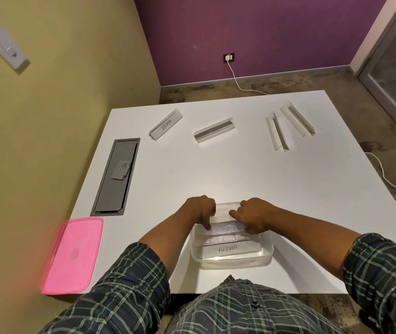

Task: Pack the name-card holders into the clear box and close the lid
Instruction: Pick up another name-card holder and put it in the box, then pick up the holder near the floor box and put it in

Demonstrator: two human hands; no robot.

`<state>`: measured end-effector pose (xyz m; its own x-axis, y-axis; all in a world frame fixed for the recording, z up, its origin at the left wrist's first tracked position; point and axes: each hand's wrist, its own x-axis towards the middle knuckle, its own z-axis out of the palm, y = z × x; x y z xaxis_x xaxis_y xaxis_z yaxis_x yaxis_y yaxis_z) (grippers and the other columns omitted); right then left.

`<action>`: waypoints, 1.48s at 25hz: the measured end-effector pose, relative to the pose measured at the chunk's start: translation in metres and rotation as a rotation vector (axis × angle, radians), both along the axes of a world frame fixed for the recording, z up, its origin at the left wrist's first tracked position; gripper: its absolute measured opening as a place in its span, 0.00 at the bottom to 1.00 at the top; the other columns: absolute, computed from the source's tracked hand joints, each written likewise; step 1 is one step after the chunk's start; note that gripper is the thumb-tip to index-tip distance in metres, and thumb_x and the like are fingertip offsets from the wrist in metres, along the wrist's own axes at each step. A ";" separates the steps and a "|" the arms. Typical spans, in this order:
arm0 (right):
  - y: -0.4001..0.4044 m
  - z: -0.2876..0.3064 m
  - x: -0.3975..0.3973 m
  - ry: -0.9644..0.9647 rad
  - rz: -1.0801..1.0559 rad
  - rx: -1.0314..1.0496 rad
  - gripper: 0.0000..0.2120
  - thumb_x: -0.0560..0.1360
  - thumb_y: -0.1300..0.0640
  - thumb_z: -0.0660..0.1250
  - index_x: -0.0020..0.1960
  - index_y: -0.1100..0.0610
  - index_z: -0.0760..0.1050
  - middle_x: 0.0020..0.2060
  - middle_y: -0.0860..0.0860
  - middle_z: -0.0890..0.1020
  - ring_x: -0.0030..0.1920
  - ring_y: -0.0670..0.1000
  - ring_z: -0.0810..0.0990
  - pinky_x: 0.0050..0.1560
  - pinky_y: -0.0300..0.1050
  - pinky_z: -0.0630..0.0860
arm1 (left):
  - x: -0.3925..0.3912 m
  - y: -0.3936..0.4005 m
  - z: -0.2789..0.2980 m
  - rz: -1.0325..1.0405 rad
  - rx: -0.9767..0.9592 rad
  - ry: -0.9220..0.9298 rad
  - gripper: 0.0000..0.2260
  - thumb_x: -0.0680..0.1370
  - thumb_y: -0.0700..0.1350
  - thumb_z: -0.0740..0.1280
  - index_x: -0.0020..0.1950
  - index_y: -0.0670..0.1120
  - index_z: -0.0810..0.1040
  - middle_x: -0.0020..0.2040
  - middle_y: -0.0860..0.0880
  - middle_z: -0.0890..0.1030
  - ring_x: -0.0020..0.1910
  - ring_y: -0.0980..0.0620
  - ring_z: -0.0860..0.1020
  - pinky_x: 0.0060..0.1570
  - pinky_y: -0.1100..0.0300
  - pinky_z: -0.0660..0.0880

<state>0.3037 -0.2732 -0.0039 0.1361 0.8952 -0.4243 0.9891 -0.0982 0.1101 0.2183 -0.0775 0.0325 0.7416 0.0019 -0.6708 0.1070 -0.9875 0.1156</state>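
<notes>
2 hands, left hand (200, 209) and right hand (252, 214), gripping 1 name-card holder (226, 210) over clear box (268, 247), pink lid (74, 255) off

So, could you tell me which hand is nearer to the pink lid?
Left. The left hand grips the holder's left end over the clear box, on the side of the pink lid; the right hand grips the opposite end, farther away.

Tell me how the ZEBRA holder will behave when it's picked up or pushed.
The ZEBRA holder looks like rigid clear plastic, so it should probably stay stiff, not flex. Thin-walled and hollow, it is likely light. It rests on a flat face on the smooth table, so a push would probably slide it, not roll it; its glossy faces may be slippery.
</notes>
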 end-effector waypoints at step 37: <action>-0.010 -0.001 0.002 0.004 0.096 0.010 0.10 0.81 0.54 0.62 0.55 0.60 0.73 0.46 0.58 0.83 0.44 0.62 0.83 0.40 0.51 0.72 | -0.016 -0.010 -0.008 -0.622 0.298 -0.147 0.05 0.73 0.43 0.69 0.45 0.44 0.83 0.42 0.45 0.83 0.38 0.41 0.81 0.36 0.58 0.69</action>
<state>0.3056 -0.2831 -0.0050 0.0483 0.9083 -0.4155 0.9944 -0.0045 0.1056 0.2028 -0.0872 0.0245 0.7477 -0.2839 -0.6003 -0.4835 -0.8523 -0.1992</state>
